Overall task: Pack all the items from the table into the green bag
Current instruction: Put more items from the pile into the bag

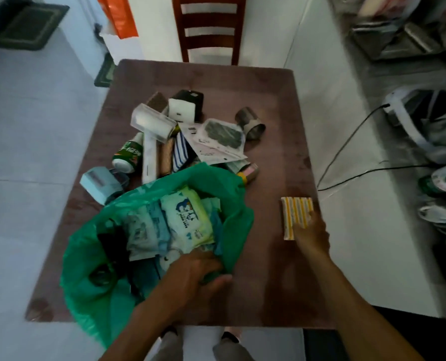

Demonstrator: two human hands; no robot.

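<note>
**Inspector:** Green bag [86, 256]: one, thin crinkled plastic, mouth gaping, slumped at the near left of the table [281, 105]. State its contents.

**Assistant:** Soft, pillowy wipe packs, glossy film. Two are plain to see, one pale green with a cartoon print [188, 217], one pale blue [141, 230]; more lie beneath, count uncertain.

**Inspector:** Hands?

**Assistant:** Left hand [195, 274] has its fingers curled round the bag's near rim, bunching the plastic. Right hand [310, 235] lies on a flat rectangular packet with yellow stripes [293, 212], near the table's right edge, well apart from the bag; fingertips press on its near end. Whether the thumb grips beneath, I cannot tell.

**Inspector:** Remaining pile?

**Assistant:** Heaped just beyond the bag's mouth. One cylindrical green-labelled bottle [128, 155], lying down; one pale blue box [100, 185]; one white lint roller with clear hood [151, 126]; one black box [190, 97]; one blue-striped cloth [181, 152]; one flat sachet with dark panel [221, 136]; one metallic can [250, 123], on its side. Tabletop is matte brown, rectangular.
</note>
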